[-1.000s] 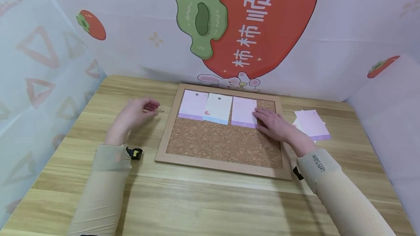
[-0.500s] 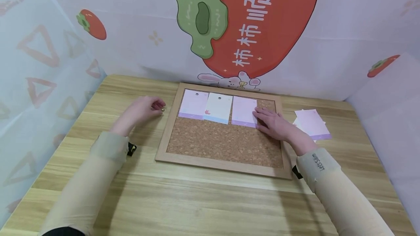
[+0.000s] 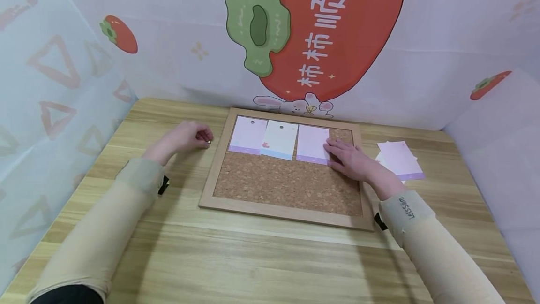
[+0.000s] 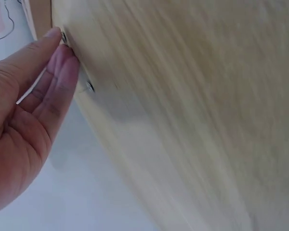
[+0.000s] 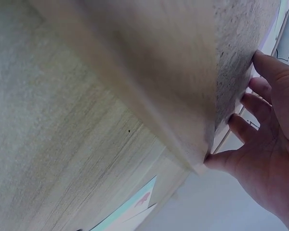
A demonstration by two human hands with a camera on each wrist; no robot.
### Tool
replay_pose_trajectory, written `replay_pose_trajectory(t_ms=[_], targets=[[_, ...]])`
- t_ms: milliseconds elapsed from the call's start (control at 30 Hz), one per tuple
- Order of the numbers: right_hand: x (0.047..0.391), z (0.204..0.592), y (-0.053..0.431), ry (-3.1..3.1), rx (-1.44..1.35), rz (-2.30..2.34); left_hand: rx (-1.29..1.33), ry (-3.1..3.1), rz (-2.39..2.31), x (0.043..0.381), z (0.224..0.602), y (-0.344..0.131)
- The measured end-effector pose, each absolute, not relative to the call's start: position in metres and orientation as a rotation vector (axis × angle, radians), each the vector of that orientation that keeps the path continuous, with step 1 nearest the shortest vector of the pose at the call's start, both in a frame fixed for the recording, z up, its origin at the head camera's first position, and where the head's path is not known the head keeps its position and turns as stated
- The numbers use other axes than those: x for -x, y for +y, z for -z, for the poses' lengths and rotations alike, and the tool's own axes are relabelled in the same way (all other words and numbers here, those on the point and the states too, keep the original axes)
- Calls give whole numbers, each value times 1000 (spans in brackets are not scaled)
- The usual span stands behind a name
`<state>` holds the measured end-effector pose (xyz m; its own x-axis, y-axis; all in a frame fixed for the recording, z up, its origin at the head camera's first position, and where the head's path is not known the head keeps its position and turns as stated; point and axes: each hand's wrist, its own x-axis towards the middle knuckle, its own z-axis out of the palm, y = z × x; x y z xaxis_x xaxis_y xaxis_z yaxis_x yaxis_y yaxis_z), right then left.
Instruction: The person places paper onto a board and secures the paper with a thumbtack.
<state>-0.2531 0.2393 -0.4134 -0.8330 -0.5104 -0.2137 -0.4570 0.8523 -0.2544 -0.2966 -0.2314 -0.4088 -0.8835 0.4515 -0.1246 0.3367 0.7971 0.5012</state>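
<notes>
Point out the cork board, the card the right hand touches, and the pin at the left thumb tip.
Cork board [image 3: 282,186]: head view, on bare cork.
Card [image 3: 311,142]: head view, middle of its pink face.
Pin [image 4: 64,37]: left wrist view, on its visible metal.

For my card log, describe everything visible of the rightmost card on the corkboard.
The card is a pale pink, paper-like rectangle with a purple band along its lower edge. It lies on the upper part of the corkboard, right of a white card. The right hand touches its right edge; no pin shows in it.
</notes>
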Motion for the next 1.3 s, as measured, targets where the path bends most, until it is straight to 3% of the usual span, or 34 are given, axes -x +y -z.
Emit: replay_pose_trajectory(t_ms=[900,1300], targets=[[251,415,241,2767,722,298,-617,2769,-631,304,410,-236],[252,417,242,2746,704,323,-505,2689,-888,305,407,-227]])
